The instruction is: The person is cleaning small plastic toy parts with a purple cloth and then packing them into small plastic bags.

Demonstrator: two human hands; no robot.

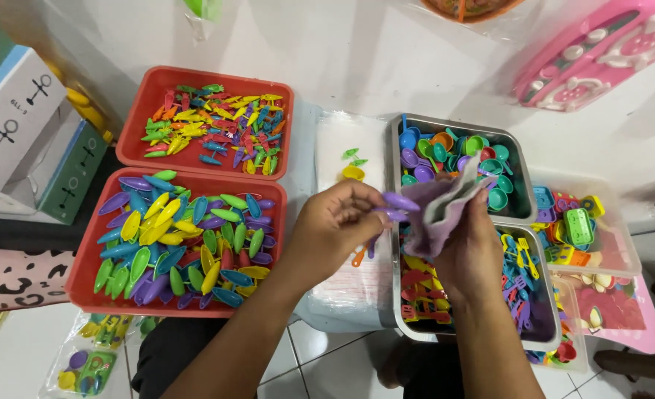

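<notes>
1. Right now, nearest the camera, the left hand (335, 225) pinches a small purple spoon-shaped toy (395, 201) between thumb and fingertips, its grip closed on that piece alone.
2. Just beside it, the right hand (469, 251) holds a small clear bag with a purple-pink card (440, 210), fingers closed round the bag's lower part; the mouth looks open towards the spoon. My read: this is the filling step, and the next move calls for steering the spoon tip into that narrow opening without creasing the bag.
3. Under both hands lies a stack of flat clear plastic bags (350, 284) with faint red print, a few tiny yellow and green pieces (353, 164) at its far end.
4. Left of the stack, the near red tray (83, 284) holds boat-shaped pieces in many colours; the far red tray (131, 144) holds smaller mixed pieces.
5. Right of it, the near metal tray (409, 329) carries red, yellow and blue bits; the far metal tray (523, 185) carries little bowls and spoons.
6. At the far left edge stand white and green boxes (24, 118) with black figure symbols; a pink moulded toy set (601, 52) lies far right.
</notes>
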